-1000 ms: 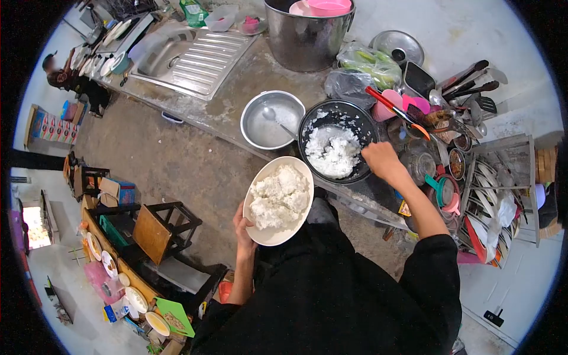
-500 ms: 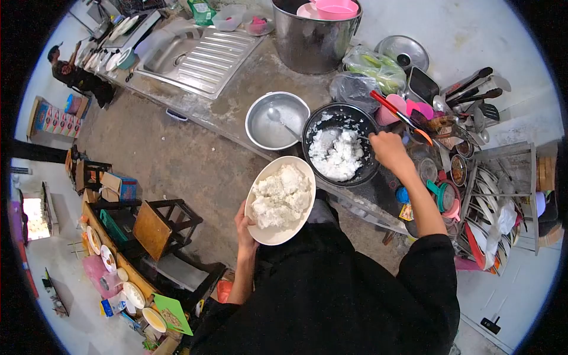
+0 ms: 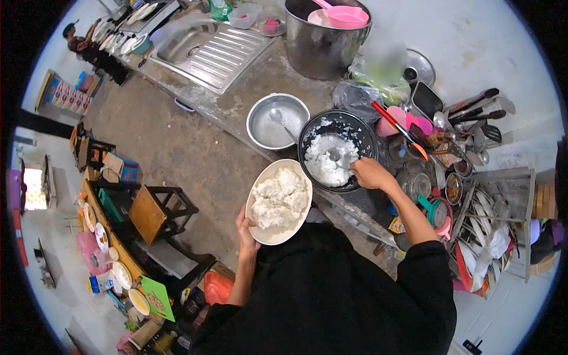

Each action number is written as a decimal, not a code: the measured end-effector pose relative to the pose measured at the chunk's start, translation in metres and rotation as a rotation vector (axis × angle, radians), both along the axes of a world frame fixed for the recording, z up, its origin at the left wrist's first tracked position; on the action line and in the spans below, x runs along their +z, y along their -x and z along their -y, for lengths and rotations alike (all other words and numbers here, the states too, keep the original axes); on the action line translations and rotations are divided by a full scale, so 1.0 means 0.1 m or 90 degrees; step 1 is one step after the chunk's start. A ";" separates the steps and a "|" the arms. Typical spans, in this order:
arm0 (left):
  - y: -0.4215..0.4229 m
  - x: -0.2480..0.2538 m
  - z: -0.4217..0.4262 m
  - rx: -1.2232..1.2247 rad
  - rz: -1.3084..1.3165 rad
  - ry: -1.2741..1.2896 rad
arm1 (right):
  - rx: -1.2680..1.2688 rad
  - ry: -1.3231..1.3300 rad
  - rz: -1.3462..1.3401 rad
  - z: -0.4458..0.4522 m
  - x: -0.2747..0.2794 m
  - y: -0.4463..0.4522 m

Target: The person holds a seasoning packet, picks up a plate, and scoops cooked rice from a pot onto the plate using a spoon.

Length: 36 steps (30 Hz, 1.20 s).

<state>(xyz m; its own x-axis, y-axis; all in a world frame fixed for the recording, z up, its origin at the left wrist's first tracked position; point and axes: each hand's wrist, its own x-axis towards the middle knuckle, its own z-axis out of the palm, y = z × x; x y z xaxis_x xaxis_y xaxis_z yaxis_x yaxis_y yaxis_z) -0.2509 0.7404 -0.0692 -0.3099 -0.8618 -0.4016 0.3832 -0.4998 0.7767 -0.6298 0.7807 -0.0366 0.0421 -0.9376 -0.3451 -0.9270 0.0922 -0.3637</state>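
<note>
My left hand [image 3: 245, 231] grips the side of a cream oval bowl [image 3: 279, 237], which holds clumps of white rice [image 3: 278, 198]. My right hand [image 3: 373, 173] is closed round the handle of a metal spoon [image 3: 335, 155]. The spoon's head rests in the white rice [image 3: 322, 171] inside a black pot [image 3: 369, 129] on the counter. The bowl is beside the pot, just off the counter's edge. Left of the black pot stands a round metal pan [image 3: 251, 131] with clear liquid and a metal spoon [image 3: 276, 115] leaning in it.
A sink [image 3: 228, 56] and a large metal pot [image 3: 322, 53] with pink dippers sit farther back. Utensils [image 3: 473, 112] and a dish rack [image 3: 503, 201] crowd the right side. At left are a wooden stool [image 3: 151, 214] and a table with plates. A person [image 3: 89, 50] stands far left.
My right hand has moved left and down over the black pot, carrying the spoon deeper into the rice. The bowl in my left hand stays nearly in place. The view has shifted slightly.
</note>
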 end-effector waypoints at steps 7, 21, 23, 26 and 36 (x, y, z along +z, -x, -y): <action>0.12 0.05 -0.22 0.068 0.000 -0.006 | 0.074 0.036 0.110 0.22 -0.06 -0.01; 0.40 0.06 -0.39 0.191 0.006 -0.004 | 0.144 -0.076 0.309 0.58 -0.02 0.14; 0.42 0.04 -0.39 0.192 0.003 -0.001 | 0.122 -0.077 0.312 0.60 -0.04 0.13; 0.38 -0.06 -0.38 0.198 0.011 0.021 | 0.088 -0.047 0.332 0.59 -0.30 0.12; 0.38 -0.13 -0.32 0.184 0.055 0.037 | 0.086 -0.035 0.306 0.56 -0.24 0.17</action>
